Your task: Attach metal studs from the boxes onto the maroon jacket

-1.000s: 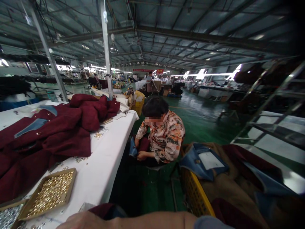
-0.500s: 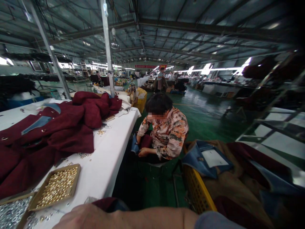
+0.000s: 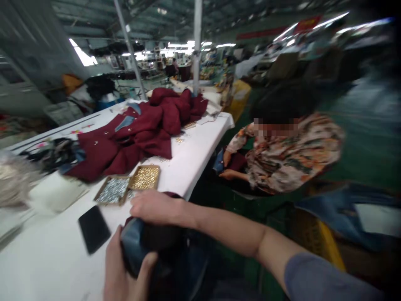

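A fabric piece (image 3: 133,240) with a blue denim panel, a dark middle and a dark red edge is between my two hands at the table's near edge. My left hand (image 3: 123,267) grips its near side, thumb over the denim and fingers around the left. My right hand (image 3: 153,207) is closed on the far upper edge of the same piece, fingers curled down. Just beyond the right hand stand a box of gold eyelets (image 3: 145,176) and a box of silver rings (image 3: 112,190). What lies under the fabric is hidden.
A black phone-like slab (image 3: 94,229) lies left of my hands on the white table (image 3: 46,259). Dark red garments (image 3: 150,129) are heaped further back. To the right a co-worker (image 3: 288,154) sits bent over similar fabric. A yellow crate (image 3: 332,246) holds denim pieces.
The view has swung left and down. My left hand has come into view on the fabric, and more of my right hand and arm shows. The co-worker still holds fabric.
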`<act>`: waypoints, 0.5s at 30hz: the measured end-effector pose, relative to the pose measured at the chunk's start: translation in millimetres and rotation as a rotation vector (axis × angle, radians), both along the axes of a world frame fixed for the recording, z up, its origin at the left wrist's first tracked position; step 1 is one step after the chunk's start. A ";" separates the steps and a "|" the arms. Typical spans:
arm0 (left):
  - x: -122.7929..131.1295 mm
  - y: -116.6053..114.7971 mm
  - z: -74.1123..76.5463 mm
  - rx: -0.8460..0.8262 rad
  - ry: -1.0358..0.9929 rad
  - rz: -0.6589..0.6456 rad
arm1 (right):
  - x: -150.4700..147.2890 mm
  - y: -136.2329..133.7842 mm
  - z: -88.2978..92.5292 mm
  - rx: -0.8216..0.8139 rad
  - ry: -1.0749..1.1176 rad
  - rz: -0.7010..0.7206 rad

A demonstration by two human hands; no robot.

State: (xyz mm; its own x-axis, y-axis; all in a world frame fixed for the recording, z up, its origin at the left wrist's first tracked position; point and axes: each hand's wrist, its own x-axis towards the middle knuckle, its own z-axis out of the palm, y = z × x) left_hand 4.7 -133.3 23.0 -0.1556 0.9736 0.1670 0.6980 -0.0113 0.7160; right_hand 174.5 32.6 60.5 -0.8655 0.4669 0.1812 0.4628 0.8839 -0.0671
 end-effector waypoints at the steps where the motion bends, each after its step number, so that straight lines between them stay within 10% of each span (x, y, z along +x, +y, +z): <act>1: -1.1 0.3 -5.1 0.106 0.067 0.046 | -10.2 6.2 0.2 -0.027 -0.058 -0.008; 15: -11.3 9.9 -9.5 0.147 0.488 0.151 | -64.4 44.2 -27.5 -0.051 -0.109 -0.058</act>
